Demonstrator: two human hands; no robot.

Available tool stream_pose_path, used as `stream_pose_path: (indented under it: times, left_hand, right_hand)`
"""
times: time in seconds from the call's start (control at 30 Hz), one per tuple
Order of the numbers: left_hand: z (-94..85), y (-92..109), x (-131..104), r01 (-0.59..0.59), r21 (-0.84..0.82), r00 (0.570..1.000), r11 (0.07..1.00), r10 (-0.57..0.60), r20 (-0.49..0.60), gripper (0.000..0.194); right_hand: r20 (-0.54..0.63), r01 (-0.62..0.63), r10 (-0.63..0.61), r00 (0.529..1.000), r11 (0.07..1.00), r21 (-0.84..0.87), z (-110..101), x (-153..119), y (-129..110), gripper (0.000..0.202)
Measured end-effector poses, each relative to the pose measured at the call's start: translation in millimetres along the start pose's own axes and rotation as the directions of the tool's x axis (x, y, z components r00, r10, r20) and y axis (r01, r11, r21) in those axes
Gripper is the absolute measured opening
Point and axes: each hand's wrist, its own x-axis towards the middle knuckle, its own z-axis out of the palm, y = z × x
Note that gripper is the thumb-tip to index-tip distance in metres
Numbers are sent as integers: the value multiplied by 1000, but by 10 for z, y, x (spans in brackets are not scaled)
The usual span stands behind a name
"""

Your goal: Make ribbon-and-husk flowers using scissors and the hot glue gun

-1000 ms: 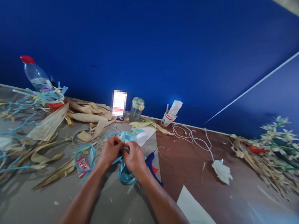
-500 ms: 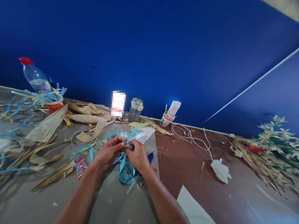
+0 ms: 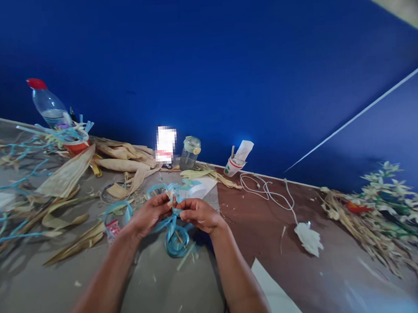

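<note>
Over the grey part of the table, my left hand (image 3: 151, 215) pinches a small pale piece with light blue ribbon at its fingertips; its exact kind is too small to tell. My right hand (image 3: 201, 214) faces it, thumb and fingers closed on the blue ribbon (image 3: 174, 203) just right of that piece. Beneath the hands, a loose coil of blue ribbon (image 3: 175, 250) lies on the table. Another ribbon loop (image 3: 128, 212) shows beside my left hand. A red candy wrapper (image 3: 112, 230) lies near my left wrist.
Dried corn husks (image 3: 124, 164), blue-wrapped stems (image 3: 27, 144) and a red-capped bottle (image 3: 50, 107) stand or lie left. Behind are a lidded jar (image 3: 189, 154) and a paper cup (image 3: 232, 166). A white cable (image 3: 267, 190) and white flowers (image 3: 391, 190) lie right.
My right hand has turned from a curled grip to a fingertip pinch, its wrist shifting right. My left hand stays nearly in place, holding the pale piece.
</note>
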Motion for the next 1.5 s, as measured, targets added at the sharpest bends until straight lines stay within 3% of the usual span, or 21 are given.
stream_pose_path:
  times: [0.1,0.27,0.47,0.7,0.9,1.13,1.33,1.5]
  left_hand:
    - [-48,21,-15,-20,111,997,994,12,71,29]
    - [-114,-4,-10,-39,296,993,954,4,117,30]
    - [-68,11,-2,-43,280,998,959,26,65,30]
    - [-9,-5,16,-22,201,1000,979,25,-10,25]
    - [-51,-56,54,-44,299,998,953,56,-31,22]
    - [69,37,55,-7,341,983,940,69,-170,27]
    - [122,36,76,-15,338,968,941,98,-231,24]
    - [129,13,79,-59,293,971,954,123,-205,25]
  right_hand:
    - [30,-19,16,999,997,81,10,6,13,31]
    - [-57,-33,42,997,988,148,60,72,58,31]
    - [-162,-13,28,986,996,93,101,67,26,28]
    - [-202,1,-7,979,1000,-30,102,21,-4,25]
    - [-226,30,-68,972,985,-167,109,-2,6,22]
    - [-246,100,-319,916,772,-628,135,-25,14,13]
    - [-243,59,-356,902,660,-749,195,-62,-26,12]
    - [-231,88,-404,885,632,-770,208,-81,-46,13]
